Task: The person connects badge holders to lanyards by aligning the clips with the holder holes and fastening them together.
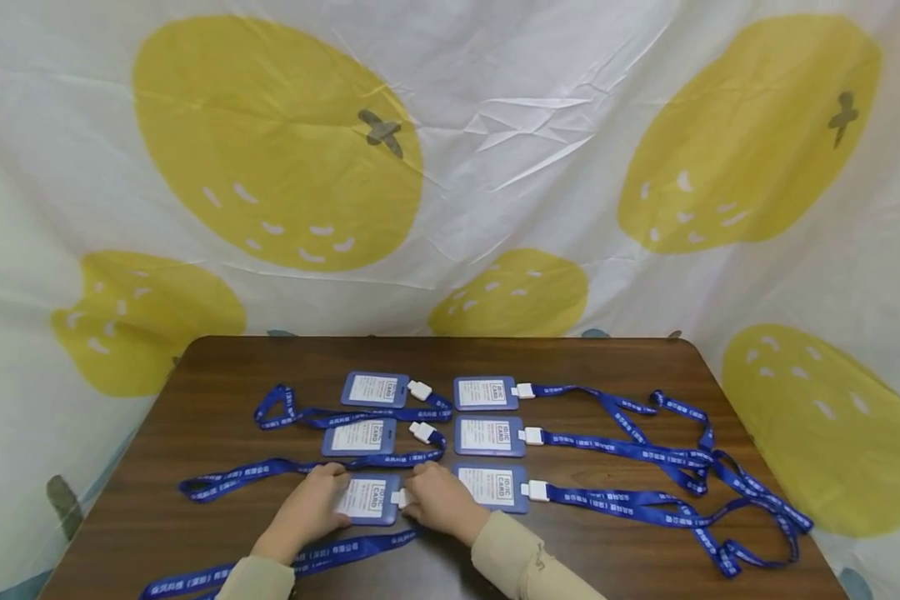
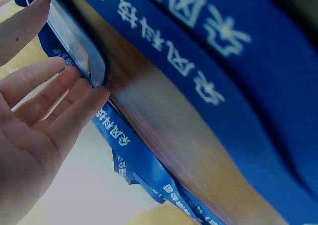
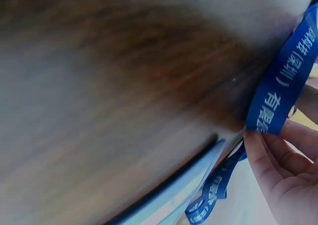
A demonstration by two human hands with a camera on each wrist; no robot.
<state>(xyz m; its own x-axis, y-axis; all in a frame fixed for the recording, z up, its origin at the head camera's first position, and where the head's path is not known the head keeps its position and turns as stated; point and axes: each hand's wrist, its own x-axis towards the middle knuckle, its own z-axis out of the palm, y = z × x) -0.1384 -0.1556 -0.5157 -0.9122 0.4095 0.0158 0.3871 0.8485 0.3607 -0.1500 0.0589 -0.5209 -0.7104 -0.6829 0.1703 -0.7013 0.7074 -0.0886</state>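
Note:
In the head view my left hand (image 1: 309, 510) pinches the left end of a blue ID card holder (image 1: 367, 500), which lies on the near row with its printed white face up. In the left wrist view the thumb (image 2: 30, 24) and fingertips are at opposite edges of it. My right hand (image 1: 444, 502) holds the white clip (image 1: 402, 498) at the holder's right end, fingers partly covering it. The right wrist view has those fingers pinching the blue lanyard (image 3: 280, 86) beside the clip. This lanyard's strap (image 1: 345, 552) runs left below the holder.
Two more card holders (image 1: 375, 390) lie behind, their lanyards folded leftward. To the right, a column of three holders (image 1: 487, 392) has lanyards (image 1: 615, 450) stretched rightward, overlapping. All lie on a brown wooden table (image 1: 217, 375). A white cloth with yellow fruit prints (image 1: 495, 167) hangs behind.

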